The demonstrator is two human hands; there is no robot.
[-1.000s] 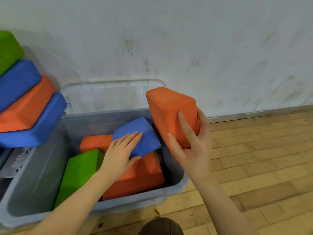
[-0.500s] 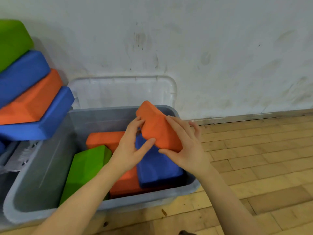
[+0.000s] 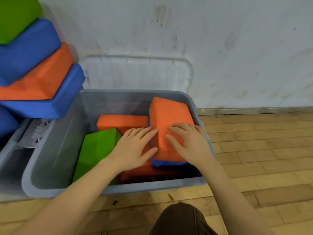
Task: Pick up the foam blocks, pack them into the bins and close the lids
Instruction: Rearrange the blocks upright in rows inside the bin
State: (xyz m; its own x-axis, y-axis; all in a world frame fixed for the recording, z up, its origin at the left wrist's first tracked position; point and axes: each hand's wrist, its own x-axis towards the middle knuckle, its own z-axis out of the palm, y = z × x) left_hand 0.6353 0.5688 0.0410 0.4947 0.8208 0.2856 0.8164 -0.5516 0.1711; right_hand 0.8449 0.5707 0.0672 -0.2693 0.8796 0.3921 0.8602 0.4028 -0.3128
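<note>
Both flat – left hand (image 3: 135, 148), right hand (image 3: 188, 143) press orange block (image 3: 166, 116) | bin (image 3: 55, 150) left side free

Both hands lie flat, fingers straight and spread: left hand (image 3: 135, 148) beside right hand (image 3: 188, 143), forearms reaching forward.

Probably a gym or activity hall: worn wooden strip floor (image 3: 264, 150), scuffed white wall (image 3: 237, 48), stacked foam blocks (image 3: 33, 65).

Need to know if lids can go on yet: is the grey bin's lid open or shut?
Open. The clear lid stands behind the grey bin, leaning toward the wall.
</note>
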